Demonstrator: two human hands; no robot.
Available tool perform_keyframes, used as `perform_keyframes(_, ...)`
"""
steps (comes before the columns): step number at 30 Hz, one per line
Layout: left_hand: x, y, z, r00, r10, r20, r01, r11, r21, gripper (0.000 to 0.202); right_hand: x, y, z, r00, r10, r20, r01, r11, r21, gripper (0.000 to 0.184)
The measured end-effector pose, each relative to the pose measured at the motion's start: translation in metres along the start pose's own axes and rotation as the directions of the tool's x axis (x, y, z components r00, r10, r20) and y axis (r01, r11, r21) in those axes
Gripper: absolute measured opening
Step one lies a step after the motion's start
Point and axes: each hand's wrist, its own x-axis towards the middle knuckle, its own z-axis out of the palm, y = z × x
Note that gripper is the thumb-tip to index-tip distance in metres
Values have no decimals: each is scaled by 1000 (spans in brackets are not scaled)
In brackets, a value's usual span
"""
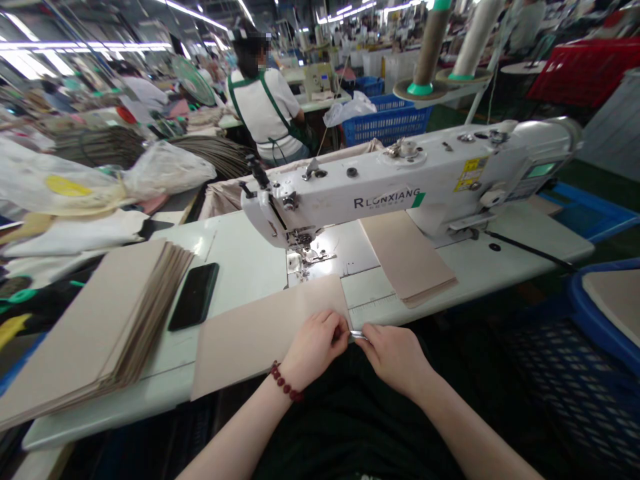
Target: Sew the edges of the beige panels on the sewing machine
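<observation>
A beige fabric panel (260,327) lies across the front of the sewing table, its near edge reaching past the tabletop. My left hand (320,340), with a dark red bead bracelet on the wrist, rests on the panel's right end and pinches its corner. Close beside it, my right hand (393,353) is closed on a small silver metal tool (358,335), whose tip points at that corner. Most of the tool is hidden in the fingers, so its exact kind does not show. The white sewing machine (350,187) stands just behind, its needle area lit.
On the left sit a tall stack of beige panels (100,313) and a black phone (194,297). More panels (410,257) lie under the machine arm. A blue basket (575,373) stands at right. Thread cones (430,47) rise behind; a person in an apron (265,100) works beyond.
</observation>
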Motion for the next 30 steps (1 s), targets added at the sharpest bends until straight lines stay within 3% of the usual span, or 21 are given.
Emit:
perform_keyframes(14,-5,-1,0,999,-8,-48,4,996,-88,8,0,-1,-1,1000,-4,-20,4,1000,-11,30)
perform_keyframes(19,-34,-18,-19,987,162,3,-160,974,-162,30,-13,15,1,991,69,-114,-56,992,117,30)
perform_keyframes(21,-47,-26,-22,985,174,4,-172,978,-121,36,-17,18,6,986,93,-137,-67,980,185,29)
perform_keyframes(24,-60,-34,-17,991,98,-94,-98,995,7,17,-16,14,15,979,88,-186,-41,968,246,28)
perform_keyframes(27,-63,-41,-10,977,102,-185,-76,987,139,42,-7,4,17,974,81,-212,-27,968,249,32)
perform_keyframes(30,-63,-45,-16,978,103,-181,-71,982,178,31,7,-7,9,976,55,-213,13,952,306,30)
